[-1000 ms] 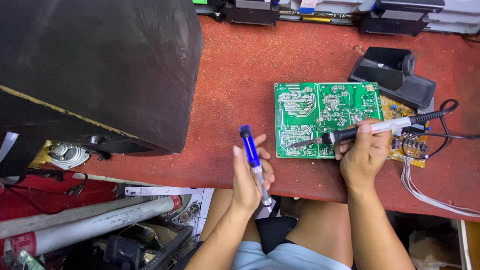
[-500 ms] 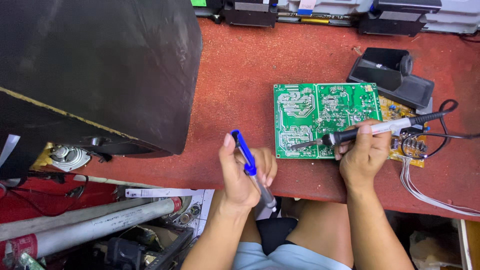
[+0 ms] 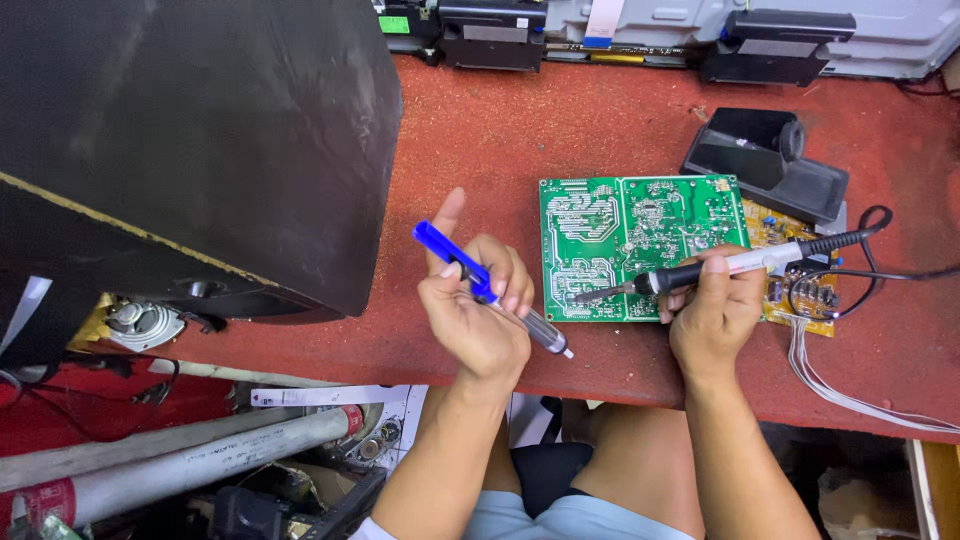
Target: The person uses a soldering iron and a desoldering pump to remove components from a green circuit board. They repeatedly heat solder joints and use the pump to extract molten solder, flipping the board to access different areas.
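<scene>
A green circuit board point(image 3: 640, 235) lies solder side up on the red bench point(image 3: 560, 130). My right hand point(image 3: 712, 315) grips a soldering iron point(image 3: 745, 262), whose tip rests on the board's lower left area. My left hand point(image 3: 478, 310) holds a blue desoldering pump point(image 3: 487, 288) just left of the board, its pale nozzle pointing down to the right over the bench's front edge and its blue plunger end up to the left. A yellow-brown board point(image 3: 800, 290) with wires sits partly under the green one at the right.
A large black box point(image 3: 190, 140) fills the upper left. A black iron stand point(image 3: 770, 165) sits behind the board. Dark devices point(image 3: 495, 35) line the far edge. White wires point(image 3: 850, 395) trail off to the right. Grey pipes point(image 3: 180, 465) and a speaker part point(image 3: 140, 322) lie below left.
My left hand has turned the blue pump from nearly upright to slanting, plunger end now up-left, and shifted slightly left. My right hand and the iron stay put.
</scene>
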